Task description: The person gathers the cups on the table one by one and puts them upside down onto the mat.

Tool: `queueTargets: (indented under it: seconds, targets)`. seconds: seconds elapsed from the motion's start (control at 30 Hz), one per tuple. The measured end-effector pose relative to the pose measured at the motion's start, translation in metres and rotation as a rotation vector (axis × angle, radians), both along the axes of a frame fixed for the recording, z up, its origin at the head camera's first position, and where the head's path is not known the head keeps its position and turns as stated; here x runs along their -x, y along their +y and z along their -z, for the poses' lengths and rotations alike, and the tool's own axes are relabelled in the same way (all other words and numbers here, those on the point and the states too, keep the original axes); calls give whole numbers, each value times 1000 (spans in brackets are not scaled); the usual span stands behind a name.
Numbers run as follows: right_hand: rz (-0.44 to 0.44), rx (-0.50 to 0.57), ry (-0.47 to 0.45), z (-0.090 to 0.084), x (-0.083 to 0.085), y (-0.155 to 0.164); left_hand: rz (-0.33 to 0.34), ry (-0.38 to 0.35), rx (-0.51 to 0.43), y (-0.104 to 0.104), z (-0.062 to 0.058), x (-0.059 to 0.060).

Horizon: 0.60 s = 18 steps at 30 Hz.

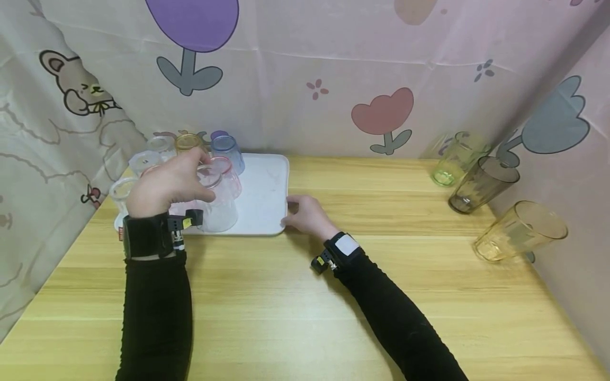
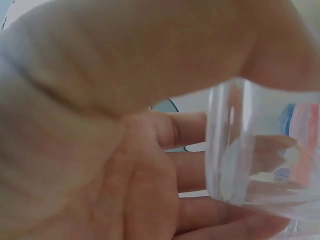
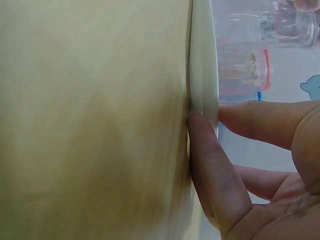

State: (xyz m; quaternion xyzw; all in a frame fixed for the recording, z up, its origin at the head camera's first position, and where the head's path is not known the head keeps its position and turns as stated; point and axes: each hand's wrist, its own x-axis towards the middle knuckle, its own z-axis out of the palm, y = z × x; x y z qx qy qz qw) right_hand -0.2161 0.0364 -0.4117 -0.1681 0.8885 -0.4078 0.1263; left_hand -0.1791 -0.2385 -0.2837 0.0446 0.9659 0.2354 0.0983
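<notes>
Left hand (image 1: 167,182) grips a clear cup (image 1: 216,203), right hand (image 1: 307,214) steadies the tray (image 1: 267,196)
Fingers curl round the upturned cup among others on the tray; right fingers pinch the tray's near corner, likely holding it steady; three tumblers (image 1: 481,182) lean against the right wall

Both arms wear long black sleeves, creased along the forearms. The left hand (image 1: 169,182) has a broad black wrist strap with a small yellow-marked clip. The right hand (image 1: 307,214) has a black strap carrying a white patch.
</notes>
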Motion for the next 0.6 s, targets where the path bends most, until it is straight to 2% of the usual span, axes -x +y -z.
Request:
queueTargets:
  seconds: [0.43,0.6]
  targets:
    - [-1,17,-9,0,0,1,-26,-26,17,-1,-4,-4]
    - [0,18,-14,-1,0,1,-31,-11,10,-2,-7,-5]
